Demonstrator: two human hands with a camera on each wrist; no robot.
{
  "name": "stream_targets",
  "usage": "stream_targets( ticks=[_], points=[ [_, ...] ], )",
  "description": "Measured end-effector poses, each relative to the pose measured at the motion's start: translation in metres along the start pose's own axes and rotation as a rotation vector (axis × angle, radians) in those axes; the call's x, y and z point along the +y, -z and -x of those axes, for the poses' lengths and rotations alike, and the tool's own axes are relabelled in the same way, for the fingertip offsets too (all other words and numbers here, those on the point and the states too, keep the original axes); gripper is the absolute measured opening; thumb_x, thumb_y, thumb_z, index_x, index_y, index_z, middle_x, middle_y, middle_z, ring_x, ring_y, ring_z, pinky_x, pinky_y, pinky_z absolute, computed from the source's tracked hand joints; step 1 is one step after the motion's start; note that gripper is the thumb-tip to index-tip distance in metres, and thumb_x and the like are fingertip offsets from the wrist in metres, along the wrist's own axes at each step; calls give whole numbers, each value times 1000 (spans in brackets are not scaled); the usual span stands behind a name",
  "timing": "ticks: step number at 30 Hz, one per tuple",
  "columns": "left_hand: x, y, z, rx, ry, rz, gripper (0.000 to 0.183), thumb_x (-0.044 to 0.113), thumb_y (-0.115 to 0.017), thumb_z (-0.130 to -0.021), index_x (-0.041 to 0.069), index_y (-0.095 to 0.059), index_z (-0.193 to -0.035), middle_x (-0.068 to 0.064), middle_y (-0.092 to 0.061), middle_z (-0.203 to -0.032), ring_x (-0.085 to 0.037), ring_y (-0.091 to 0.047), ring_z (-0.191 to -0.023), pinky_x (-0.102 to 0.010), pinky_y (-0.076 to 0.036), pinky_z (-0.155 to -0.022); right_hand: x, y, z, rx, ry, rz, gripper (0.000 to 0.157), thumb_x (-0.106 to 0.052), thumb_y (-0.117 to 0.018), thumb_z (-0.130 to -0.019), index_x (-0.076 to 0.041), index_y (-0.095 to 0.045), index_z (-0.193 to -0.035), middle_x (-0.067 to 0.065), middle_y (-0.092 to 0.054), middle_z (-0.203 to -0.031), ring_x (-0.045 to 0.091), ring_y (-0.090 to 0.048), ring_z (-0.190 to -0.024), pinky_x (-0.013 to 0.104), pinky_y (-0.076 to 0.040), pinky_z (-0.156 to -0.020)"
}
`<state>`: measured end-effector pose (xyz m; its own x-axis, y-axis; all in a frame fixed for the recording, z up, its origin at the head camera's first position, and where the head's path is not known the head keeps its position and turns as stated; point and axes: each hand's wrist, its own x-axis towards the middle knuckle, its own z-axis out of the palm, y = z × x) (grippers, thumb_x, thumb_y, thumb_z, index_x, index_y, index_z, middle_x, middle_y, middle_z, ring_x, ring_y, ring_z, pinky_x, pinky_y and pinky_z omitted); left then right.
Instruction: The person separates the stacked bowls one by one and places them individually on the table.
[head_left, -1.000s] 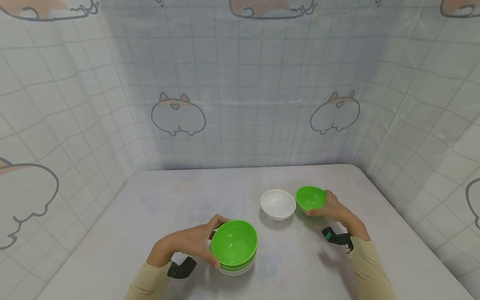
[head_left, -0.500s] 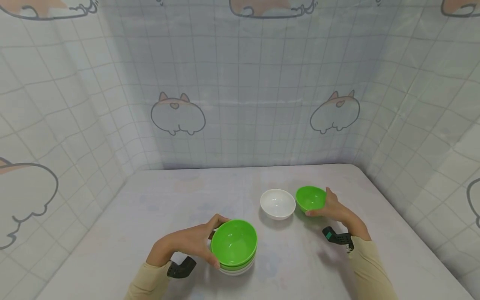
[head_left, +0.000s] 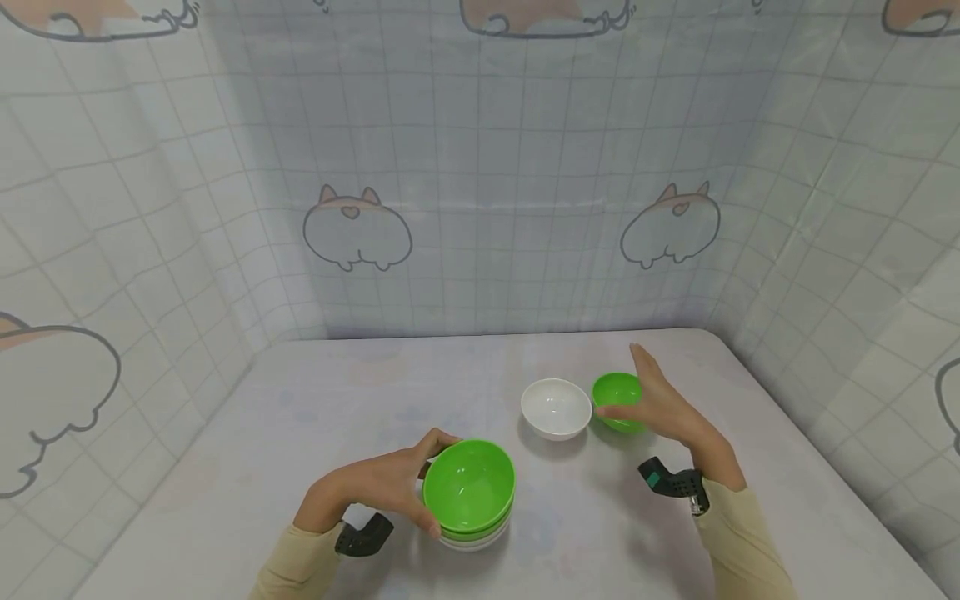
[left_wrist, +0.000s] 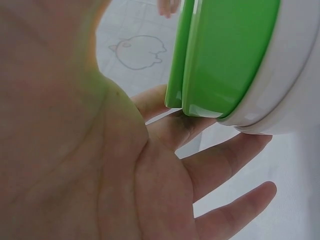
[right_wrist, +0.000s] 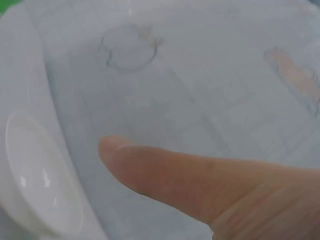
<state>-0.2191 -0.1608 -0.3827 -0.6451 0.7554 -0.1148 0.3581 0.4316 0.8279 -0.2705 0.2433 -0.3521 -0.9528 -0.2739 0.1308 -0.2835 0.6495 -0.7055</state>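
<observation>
My left hand (head_left: pixel 386 482) grips a stack of bowls (head_left: pixel 468 487) at its left side, thumb in front and fingers behind. Green bowls (left_wrist: pixel 227 55) sit on top of white bowls (left_wrist: pixel 285 85) in that stack, as the left wrist view shows. Over the single green bowl (head_left: pixel 613 389) on the right hovers my right hand (head_left: pixel 663 406), thumb and fingers spread apart, holding nothing. It hides part of that bowl. A lone white bowl (head_left: pixel 556 409) stands just left of the green one; it also shows as a white bowl (right_wrist: pixel 42 175) in the right wrist view.
All the bowls stand on a pale cloth-covered table (head_left: pixel 360 392). Grid-patterned curtains (head_left: pixel 480 208) with cartoon animals close off the back and both sides. A black band with a camera (head_left: pixel 363 536) sits on the left wrist, and another camera band (head_left: pixel 671 482) on the right.
My right hand has let go of the single green bowl and lifted slightly up and left, its fingers spreading. The left hand and its stack have stayed put.
</observation>
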Motion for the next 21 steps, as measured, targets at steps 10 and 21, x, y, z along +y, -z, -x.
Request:
stream_targets(
  ticks=[10,21],
  points=[
    [1,0,0,6,-5,0,90,26,-87,-72,15,-28,-138,-1,-37,-139,-23,-48,-125,-34,-40,-101,-51,-18,11,-10,223,43,114,-39,-84,-73,-3,-13,-154,18,-15,-158,37,-14,-143,59,-20,-109],
    [1,3,3,-4,-30,1,84,26,-87,-73,15,-30,-135,1,-37,-139,-17,-43,-128,-34,-39,-102,-86,-70,21,-259,381,3,96,-54,-78,-74,-12,-35,-149,2,-43,-147,29,-24,-141,49,-21,-112]
  ],
)
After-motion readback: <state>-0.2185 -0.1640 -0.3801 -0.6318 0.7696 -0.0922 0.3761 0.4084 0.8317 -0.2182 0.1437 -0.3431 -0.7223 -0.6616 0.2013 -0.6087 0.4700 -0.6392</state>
